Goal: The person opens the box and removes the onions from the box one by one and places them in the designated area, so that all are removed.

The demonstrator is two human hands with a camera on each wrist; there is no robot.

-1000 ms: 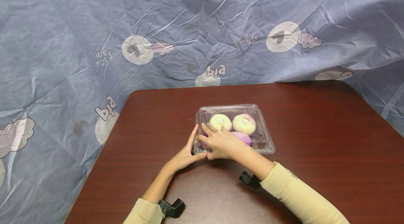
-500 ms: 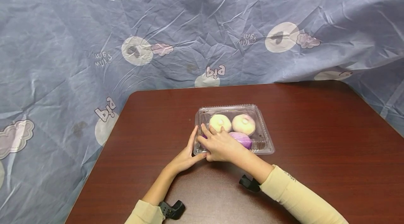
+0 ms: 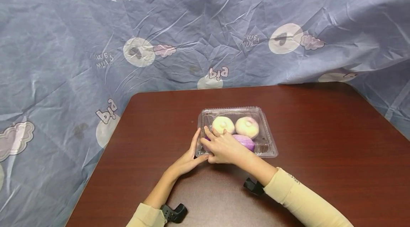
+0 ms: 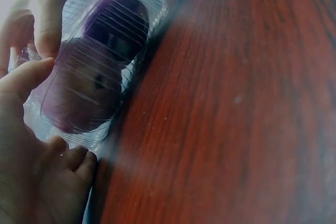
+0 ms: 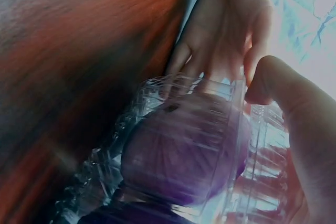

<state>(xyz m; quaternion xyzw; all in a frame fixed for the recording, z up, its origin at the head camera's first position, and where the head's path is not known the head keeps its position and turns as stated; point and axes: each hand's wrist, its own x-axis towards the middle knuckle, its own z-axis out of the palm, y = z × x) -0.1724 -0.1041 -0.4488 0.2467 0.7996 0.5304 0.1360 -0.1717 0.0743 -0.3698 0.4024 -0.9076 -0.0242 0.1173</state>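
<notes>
A clear plastic clamshell box (image 3: 271,148) sits on the table with its lid down. Through it show two pale yellow round pieces (image 3: 223,123) with small knobs on top and a lilac rounded piece (image 3: 246,141) in front. A darker purple piece is mostly covered by my right hand (image 3: 227,148). That hand grips the front left corner from above, fingers over the lid and thumb at the front edge. My left hand (image 3: 185,163) holds the same corner from outside, fingers along the left wall and thumb along the front. In the left wrist view both thumb tips meet at the box's rim.
The box stands on a reddish-brown wooden table (image 3: 320,141) with rounded far corners. A wrinkled blue-grey patterned cloth (image 3: 192,24) hangs behind and to the sides. Black wrist cameras (image 3: 175,213) are strapped near both cream sleeves.
Almost nothing differs. Both hands stay on the same corner of the box, which has shifted very slightly toward the near left.
</notes>
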